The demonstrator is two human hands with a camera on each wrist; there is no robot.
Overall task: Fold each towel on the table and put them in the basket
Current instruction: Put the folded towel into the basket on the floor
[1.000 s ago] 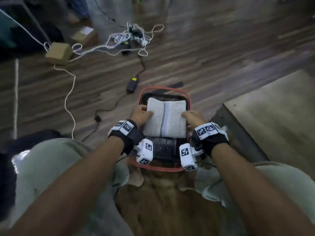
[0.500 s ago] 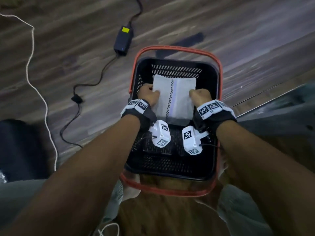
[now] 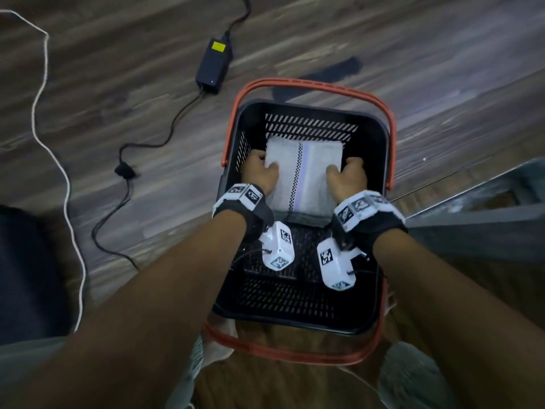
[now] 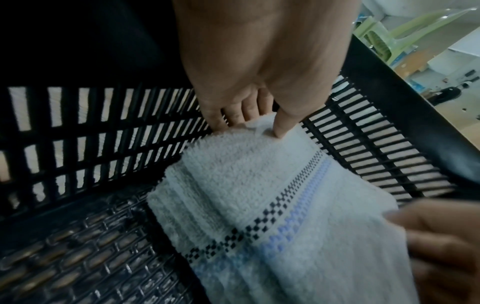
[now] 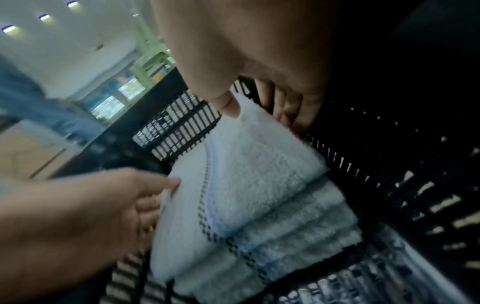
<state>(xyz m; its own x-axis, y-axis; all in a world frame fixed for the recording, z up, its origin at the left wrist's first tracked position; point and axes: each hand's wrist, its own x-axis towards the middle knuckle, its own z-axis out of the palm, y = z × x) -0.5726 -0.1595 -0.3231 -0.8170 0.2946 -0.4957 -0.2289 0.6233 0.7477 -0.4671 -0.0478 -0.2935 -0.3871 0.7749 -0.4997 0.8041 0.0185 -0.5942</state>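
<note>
Both hands grip one folded towel (image 3: 303,175): left hand (image 3: 261,172) and right hand (image 3: 346,178) pinch its side edges, thumbs on top. It's inside the basket (image 3: 380,149), frame centre. Placing step; next we let go.

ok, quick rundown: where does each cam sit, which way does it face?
Head: worn on the head, looks down into the basket on the floor; both forearms, left hand and right hand show.
Left wrist: looks along the left hand at its fingers pinching the towel; the right hand shows too.
Right wrist: mirror view along the right hand; the left hand opposite.
Shared: all show the folded towel inside the basket, held at both sides.
</note>
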